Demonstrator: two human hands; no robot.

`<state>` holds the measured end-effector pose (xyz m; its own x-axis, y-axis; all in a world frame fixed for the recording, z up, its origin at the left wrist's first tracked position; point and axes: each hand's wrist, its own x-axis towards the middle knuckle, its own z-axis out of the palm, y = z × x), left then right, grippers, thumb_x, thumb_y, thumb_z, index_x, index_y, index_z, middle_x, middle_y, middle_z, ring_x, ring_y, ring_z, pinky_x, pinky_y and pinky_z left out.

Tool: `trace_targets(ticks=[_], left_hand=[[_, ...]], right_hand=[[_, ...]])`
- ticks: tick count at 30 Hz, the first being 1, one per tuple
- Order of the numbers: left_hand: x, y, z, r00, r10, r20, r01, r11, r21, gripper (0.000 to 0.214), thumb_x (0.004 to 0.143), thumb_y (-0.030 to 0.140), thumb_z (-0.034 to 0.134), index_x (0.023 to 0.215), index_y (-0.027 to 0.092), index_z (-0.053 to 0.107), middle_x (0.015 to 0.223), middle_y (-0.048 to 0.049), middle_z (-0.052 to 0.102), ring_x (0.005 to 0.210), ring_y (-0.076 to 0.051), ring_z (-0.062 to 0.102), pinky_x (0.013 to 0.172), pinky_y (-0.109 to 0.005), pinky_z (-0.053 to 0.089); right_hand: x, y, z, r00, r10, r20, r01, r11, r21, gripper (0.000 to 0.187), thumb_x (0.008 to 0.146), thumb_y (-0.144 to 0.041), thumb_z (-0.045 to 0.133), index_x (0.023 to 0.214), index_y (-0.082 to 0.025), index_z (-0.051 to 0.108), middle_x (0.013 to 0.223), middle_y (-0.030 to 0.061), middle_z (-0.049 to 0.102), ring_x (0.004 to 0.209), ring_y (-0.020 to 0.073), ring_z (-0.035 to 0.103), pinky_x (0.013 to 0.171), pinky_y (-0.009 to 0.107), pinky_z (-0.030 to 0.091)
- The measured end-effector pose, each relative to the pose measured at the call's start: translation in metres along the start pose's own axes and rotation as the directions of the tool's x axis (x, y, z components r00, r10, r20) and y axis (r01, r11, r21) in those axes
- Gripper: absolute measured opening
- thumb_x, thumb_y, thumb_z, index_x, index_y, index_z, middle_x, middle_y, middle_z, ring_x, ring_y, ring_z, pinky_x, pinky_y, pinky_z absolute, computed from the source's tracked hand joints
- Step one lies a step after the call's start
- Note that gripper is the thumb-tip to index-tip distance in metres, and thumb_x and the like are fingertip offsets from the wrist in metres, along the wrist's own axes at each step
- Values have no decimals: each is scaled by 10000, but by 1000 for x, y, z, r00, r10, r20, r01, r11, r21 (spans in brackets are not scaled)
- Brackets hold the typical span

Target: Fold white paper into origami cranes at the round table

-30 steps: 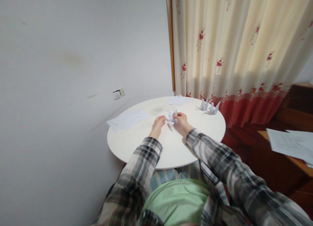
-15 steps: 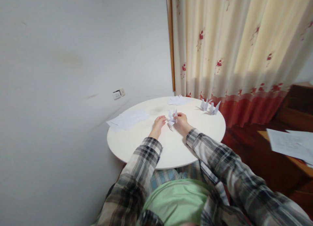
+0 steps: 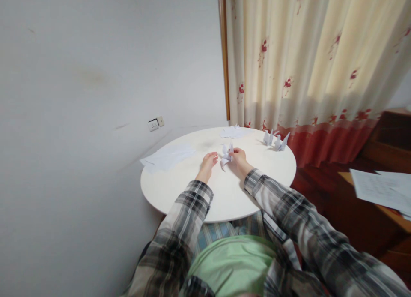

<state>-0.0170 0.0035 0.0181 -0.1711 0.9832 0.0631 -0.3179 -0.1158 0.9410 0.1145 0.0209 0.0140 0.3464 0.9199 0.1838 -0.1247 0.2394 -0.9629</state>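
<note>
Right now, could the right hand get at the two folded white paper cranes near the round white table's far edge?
Probably yes: only bare table separates the right hand from the white paper cranes, though it holds a folded paper figure.

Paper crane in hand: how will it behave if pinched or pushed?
The paper crane is thin folded sheet, so probably very light; a push likely slides it across the smooth table. Its pointed wings look easily crushed.

Tiny folded paper (image 3: 226, 154), folds indistinct.
</note>
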Motion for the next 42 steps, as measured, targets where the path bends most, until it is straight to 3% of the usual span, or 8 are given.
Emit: trace_targets(ticks=[20, 32, 42], left_hand=[[-1, 0, -2, 1000, -2, 10, 2, 1000, 16, 145, 622, 214, 671, 736, 167, 595, 860, -37, 603, 735, -104, 552, 751, -266, 404], [-3, 2, -2, 1000, -1, 9, 0, 1000, 26, 129, 631, 201, 663, 739, 161, 605, 856, -48, 626, 736, -106, 560, 757, -260, 414], [-3, 2, -2, 1000, -5, 10, 5, 1000, 12, 142, 621, 202, 678, 735, 159, 605, 819, -38, 621, 710, -100, 557, 743, -261, 417]], right_hand=[[10, 7, -2, 994, -46, -100, 43, 999, -31, 24, 596, -203, 600, 616, -209, 590, 657, -1, 641, 657, 161, 580, 561, 254, 468], [11, 1, -5, 989, -43, -144, 33, 997, -72, 30, 618, -178, 564, 605, -205, 565, 638, -24, 622, 616, 129, 559, 573, 241, 455], [13, 3, -7, 986, -39, -159, 31, 998, -52, 83, 628, -271, 603, 615, -204, 557, 632, -17, 598, 634, 131, 546, 535, 227, 448]])
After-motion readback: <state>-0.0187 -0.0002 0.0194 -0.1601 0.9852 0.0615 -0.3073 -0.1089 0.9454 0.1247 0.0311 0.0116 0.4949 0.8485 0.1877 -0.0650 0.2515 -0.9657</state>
